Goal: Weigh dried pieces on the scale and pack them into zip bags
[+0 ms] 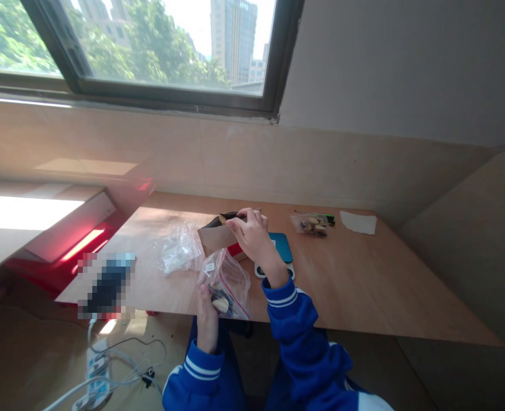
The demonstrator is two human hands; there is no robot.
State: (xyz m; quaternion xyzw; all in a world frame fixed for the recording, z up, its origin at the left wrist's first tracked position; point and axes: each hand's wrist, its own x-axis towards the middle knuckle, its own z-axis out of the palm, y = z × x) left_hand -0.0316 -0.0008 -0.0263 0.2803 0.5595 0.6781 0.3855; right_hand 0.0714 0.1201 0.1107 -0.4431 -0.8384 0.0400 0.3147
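The right hand (252, 237) is clenched, its thumb and fingers pinching a brown card (213, 237) at the middle of the table, with a dark curved piece (223, 220) showing along the card's top edge. Just what that dark piece is cannot be told from here. The left hand (207, 319) is closed around a clear zip bag (229, 282) near the table's front edge, and dark and pale pieces (220, 305) sit inside, low in the bag, against the fingers.

So far, the pieces in that bag remain bagged, and the card is up in the air rather than set down. A second small zip bag (311, 224) lies toward the far right with brownish pieces inside; whether it is sealed is too small to tell.

Just left of the hands lies a crumpled plastic bag (179, 249). Behind the right wrist are a blue case (281, 245) and a small white object (275, 270), and a red box (235, 249) shows beneath the card. A sheet of white paper (359, 222) lies at the far right of the wooden table (355, 285). A blurred object (107, 285) sits at the table's left end, and a power strip (96, 371) with white cables lies on the floor at lower left.
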